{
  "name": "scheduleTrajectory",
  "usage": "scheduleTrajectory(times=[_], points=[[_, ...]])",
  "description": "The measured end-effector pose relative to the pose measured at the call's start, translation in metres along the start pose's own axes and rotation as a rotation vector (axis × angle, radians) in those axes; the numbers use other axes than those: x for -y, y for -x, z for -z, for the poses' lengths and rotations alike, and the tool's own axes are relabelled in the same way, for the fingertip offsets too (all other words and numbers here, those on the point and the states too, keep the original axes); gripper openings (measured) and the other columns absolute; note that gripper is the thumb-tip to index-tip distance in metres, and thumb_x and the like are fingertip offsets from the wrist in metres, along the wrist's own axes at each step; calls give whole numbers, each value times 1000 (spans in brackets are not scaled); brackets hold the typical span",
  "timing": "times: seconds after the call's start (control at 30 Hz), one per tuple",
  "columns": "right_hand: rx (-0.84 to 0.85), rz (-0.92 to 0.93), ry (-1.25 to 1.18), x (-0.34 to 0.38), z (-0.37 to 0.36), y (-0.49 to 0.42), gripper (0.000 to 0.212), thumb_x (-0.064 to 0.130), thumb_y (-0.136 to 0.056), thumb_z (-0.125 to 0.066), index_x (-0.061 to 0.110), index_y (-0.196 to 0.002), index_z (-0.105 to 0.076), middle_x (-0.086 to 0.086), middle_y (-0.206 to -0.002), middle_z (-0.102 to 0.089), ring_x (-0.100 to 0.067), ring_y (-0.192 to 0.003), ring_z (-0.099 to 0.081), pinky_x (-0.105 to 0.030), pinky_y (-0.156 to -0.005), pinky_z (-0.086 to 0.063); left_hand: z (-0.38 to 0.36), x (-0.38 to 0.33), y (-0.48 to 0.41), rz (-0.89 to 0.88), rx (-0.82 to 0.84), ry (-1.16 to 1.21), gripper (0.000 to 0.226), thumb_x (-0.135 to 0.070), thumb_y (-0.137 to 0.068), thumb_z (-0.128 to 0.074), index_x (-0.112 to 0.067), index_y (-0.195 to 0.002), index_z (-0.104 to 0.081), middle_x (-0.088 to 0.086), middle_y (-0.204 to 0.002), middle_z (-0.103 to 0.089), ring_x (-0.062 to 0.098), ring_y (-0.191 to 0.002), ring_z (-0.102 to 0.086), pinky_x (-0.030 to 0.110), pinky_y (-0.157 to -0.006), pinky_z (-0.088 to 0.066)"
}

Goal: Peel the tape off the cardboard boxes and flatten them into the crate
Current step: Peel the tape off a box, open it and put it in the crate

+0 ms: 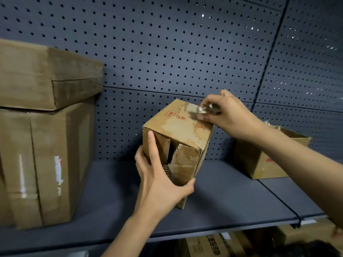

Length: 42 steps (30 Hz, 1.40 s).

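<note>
A small worn cardboard box (178, 130) stands tilted on the dark shelf (232, 197), its near end flaps partly open and torn. My left hand (159, 180) grips the box's near lower end, thumb under the corner and fingers up the left side. My right hand (228, 115) is at the box's top far edge and pinches a crumpled wad of clear tape (204, 109), which still joins a strip stuck to the top face. No crate is in view.
Two large cardboard boxes (42, 127) are stacked at the left of the shelf. Another open box (259, 160) sits at the right behind my right forearm. A perforated panel (167, 52) backs the shelf. More boxes (213, 245) lie on the level below.
</note>
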State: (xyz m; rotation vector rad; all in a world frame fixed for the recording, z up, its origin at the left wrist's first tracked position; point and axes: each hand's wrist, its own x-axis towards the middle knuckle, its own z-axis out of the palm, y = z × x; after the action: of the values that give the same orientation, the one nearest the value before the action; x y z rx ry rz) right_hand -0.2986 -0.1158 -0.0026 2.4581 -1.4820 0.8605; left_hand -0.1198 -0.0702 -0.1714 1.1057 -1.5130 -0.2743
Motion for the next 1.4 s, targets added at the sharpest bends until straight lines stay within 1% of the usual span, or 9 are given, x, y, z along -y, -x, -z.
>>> scheduleTrajectory(times=[0.33,0.47,0.57,0.63,0.87,1.03,1.2,1.33,1.4], points=[[114,36,-342,2,-3,6,45,49,-69,-77,14,-81,-52,5,-73,-51,1,-59,-39,-14,-51,-32,2,7,0,-3,-23,26,145,-56,-47,-83,-54,-149,20,-13,-150,-8,28,-145,-21,38,-105,-23],[10,-41,-445,-3,-2,8,15,12,-98,-61,19,-90,-50,-16,-102,-66,-23,-76,-61,-39,-63,-54,4,12,0,15,-75,44,146,-57,-45,-83,-54,-149,18,-22,-145,-9,29,-146,-21,40,-105,-23],[-65,-56,-488,-9,0,7,32,-4,-102,-45,22,-116,-58,-11,-104,-64,-23,-75,-65,-36,-62,-57,5,17,1,-8,-85,36,151,-49,-46,-90,-51,-150,19,-21,-147,-8,17,-144,-17,39,-108,-20],[-94,-58,-449,-13,0,4,28,2,-102,-50,14,-122,-65,-9,-92,-63,-15,-64,-57,-29,-59,-55,5,19,2,-26,-80,23,153,-46,-47,-92,-50,-151,20,-20,-148,-7,12,-141,-14,38,-109,-17],[-101,-79,-402,-19,-10,-1,17,25,-96,-65,10,-91,-71,-22,-84,-69,-12,-56,-51,-26,-53,-43,4,21,2,-46,-64,31,148,-55,-47,-85,-48,-151,19,-16,-151,-5,10,-141,-12,31,-109,-8],[-104,-112,-432,-22,-10,-2,36,38,-89,-70,4,-83,-62,-25,-79,-64,-15,-59,-51,-28,-56,-45,6,26,3,-74,-66,43,147,-59,-47,-83,-45,-153,17,-17,-151,-5,-17,-138,0,20,-104,-12],[-145,-210,-468,-20,-5,-1,58,68,-60,-71,19,-76,-45,8,-56,-47,-12,-52,-39,-22,-47,-33,5,34,4,-203,-130,-56,158,-40,-44,-97,-32,-156,14,8,-152,-8,-12,-142,2,25,-106,-15],[-97,-165,-493,-17,-5,1,48,59,-71,-73,19,-86,-50,-1,-78,-60,-9,-63,-56,-18,-56,-41,4,35,3,-259,-162,-52,155,-44,-42,-95,-29,-156,10,5,-149,-11,-14,-142,-1,26,-105,-19],[-64,-121,-553,-18,-8,2,35,41,-82,-74,16,-93,-51,-5,-85,-63,-27,-76,-63,-26,-64,-46,6,36,2,-260,-138,-26,152,-55,-45,-89,-31,-155,12,-6,-150,-7,-13,-143,0,21,-107,-19]])
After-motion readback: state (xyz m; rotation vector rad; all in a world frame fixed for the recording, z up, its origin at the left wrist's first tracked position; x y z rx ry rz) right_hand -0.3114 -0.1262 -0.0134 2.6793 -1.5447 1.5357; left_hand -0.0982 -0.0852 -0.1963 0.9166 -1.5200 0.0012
